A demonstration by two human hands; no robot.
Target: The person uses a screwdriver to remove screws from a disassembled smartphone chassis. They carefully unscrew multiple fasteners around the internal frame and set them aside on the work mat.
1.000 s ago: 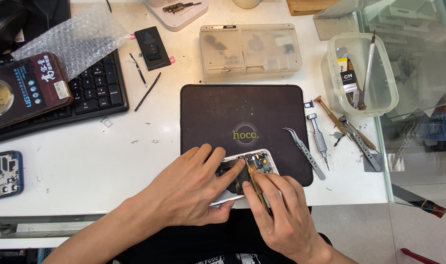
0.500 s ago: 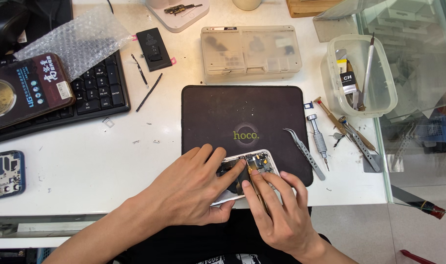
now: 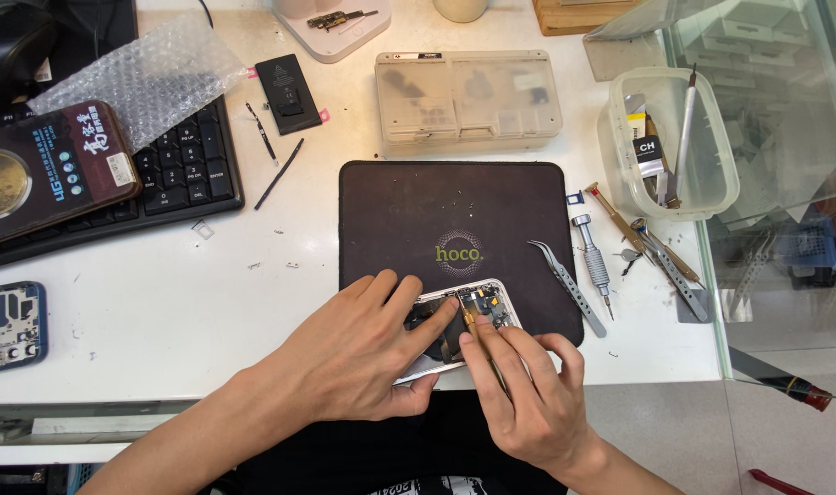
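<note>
I saw the dark work mat [image 3: 409, 211] with the opened phone [image 3: 491, 302] on its near edge, long axis running left-right. My left hand [image 3: 354, 357] lay flat, pinning it; my right hand [image 3: 528, 403], nearer the exposed end, pinched a thin tool [image 3: 470, 321].

Phone [image 3: 487, 302] on mat [image 3: 455, 211], tweezers [image 3: 565, 284] right, keyboard [image 3: 175, 174] left

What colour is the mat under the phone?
Dark brown mat, seen in the head view.
</note>
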